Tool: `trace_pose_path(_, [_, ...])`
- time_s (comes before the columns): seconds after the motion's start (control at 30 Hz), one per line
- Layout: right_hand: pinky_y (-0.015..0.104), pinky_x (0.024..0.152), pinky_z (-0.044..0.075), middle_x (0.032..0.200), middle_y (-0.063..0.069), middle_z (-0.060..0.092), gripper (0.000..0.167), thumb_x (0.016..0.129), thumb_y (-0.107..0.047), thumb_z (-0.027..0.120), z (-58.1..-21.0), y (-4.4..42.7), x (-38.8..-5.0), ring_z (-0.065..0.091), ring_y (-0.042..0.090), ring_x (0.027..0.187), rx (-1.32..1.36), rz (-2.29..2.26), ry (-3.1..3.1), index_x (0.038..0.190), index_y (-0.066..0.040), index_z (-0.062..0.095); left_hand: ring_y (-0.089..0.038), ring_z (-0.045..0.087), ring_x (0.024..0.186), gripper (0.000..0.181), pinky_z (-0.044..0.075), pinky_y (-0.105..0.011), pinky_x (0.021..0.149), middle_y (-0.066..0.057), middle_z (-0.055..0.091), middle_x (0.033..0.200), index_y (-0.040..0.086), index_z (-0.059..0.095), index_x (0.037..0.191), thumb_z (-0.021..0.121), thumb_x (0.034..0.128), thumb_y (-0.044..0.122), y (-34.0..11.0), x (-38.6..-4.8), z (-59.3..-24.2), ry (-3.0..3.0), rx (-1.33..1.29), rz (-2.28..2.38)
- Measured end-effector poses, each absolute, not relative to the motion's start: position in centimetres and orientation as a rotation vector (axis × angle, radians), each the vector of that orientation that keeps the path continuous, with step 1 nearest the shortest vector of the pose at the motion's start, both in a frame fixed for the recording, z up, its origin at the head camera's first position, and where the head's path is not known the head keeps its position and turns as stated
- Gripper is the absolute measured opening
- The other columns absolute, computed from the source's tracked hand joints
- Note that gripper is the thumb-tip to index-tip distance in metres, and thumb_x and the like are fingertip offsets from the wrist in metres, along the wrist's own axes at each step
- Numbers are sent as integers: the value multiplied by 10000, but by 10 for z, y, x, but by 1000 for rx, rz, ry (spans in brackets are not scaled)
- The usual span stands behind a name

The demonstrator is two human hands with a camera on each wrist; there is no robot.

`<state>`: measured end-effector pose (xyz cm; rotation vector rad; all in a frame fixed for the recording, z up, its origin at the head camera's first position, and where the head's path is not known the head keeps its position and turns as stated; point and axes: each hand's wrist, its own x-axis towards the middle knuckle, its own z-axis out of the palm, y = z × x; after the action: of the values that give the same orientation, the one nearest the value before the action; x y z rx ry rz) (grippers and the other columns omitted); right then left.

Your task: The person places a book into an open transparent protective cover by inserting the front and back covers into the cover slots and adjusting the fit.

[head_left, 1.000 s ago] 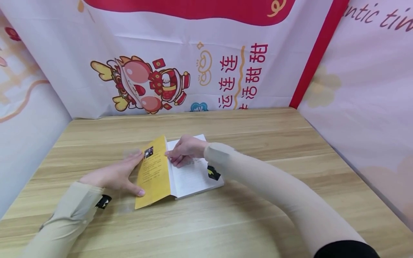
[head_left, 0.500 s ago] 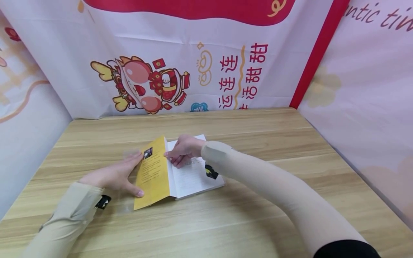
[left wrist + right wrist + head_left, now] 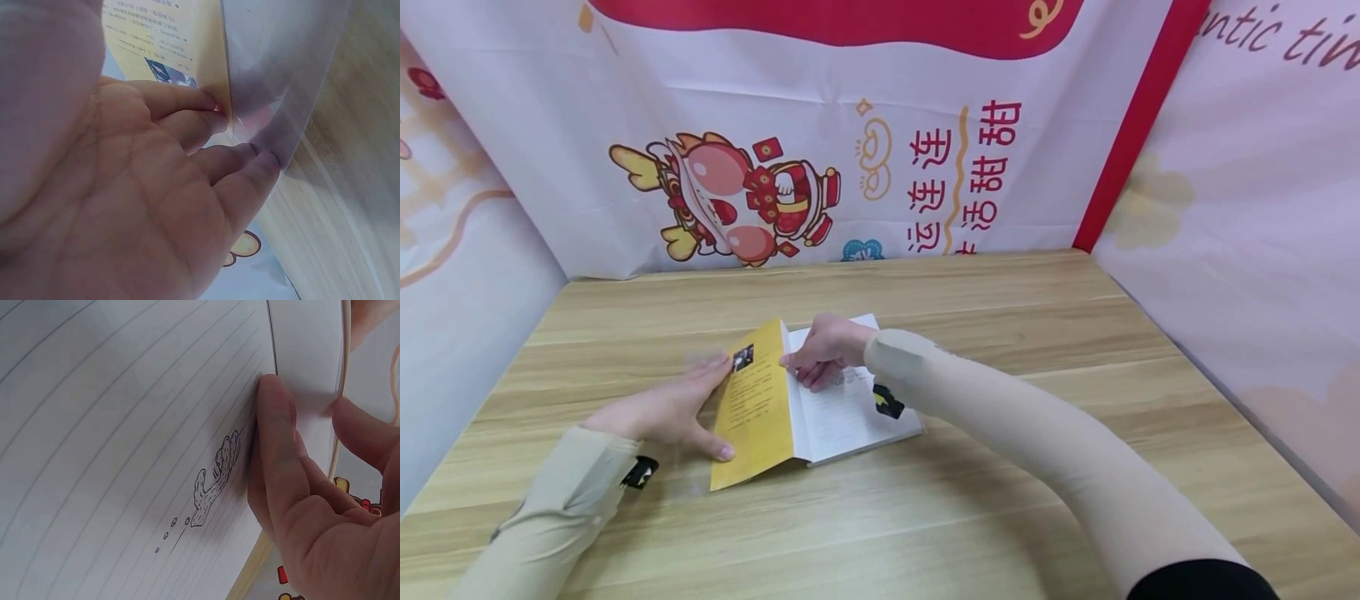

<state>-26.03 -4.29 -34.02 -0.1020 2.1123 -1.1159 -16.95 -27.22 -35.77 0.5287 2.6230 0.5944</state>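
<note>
An open book [image 3: 861, 417] lies on the table, its yellow cover flap [image 3: 756, 417] spread to the left and its white lined page on the right. A clear plastic film [image 3: 275, 69] sticks out past the flap's outer edge. My left hand [image 3: 673, 412] is spread at that edge, thumb on the yellow flap and fingertips touching the film. My right hand [image 3: 827, 350] reaches over the page with its fingers curled. It holds the cover near the fold, thumb at the cover's edge [image 3: 342, 356] and a finger by the crease. A small hand drawing [image 3: 215, 481] shows on the page.
The wooden table [image 3: 1000, 350] extends around the book. Behind it hangs a white printed cloth [image 3: 820, 75] with a cartoon dragon, and another cloth [image 3: 1262, 208] hangs at the right. Each wrist carries a small black device [image 3: 887, 402].
The yellow flap has lowered slightly and shifted a little left. My right hand has moved slightly left with it, while my left hand has stayed nearly still.
</note>
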Motion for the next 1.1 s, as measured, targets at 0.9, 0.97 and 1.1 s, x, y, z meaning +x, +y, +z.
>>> trace_pose_path(0.9, [364,742,594,874,170,718,238,862,-238,778,-335,-50,-252,710,292,804,-95,-1069,2233,869,-11,709,-492,63,1422,1399,107,-618,1124,-320,33,1567,-114,75,1515,849,600,608,-274,-169,-358,2640,519,583])
trace_pose_path(0.97, [360,740,594,871,168,718,241,859,-242,782,-335,-50,-252,710,294,803,-97,-1062,2243,876,-11,714,-496,62,1420,1403,104,-622,1122,-320,30,1567,-112,75,1516,848,594,610,-274,-169,-359,2641,521,584])
trace_pose_path(1.1, [349,741,593,865,159,721,255,846,-253,797,-336,-51,-252,708,287,791,-94,-1044,2270,899,-17,716,-500,71,1417,1397,109,-624,1120,-322,37,1565,-115,88,1514,847,593,612,-274,-169,-359,2646,530,579])
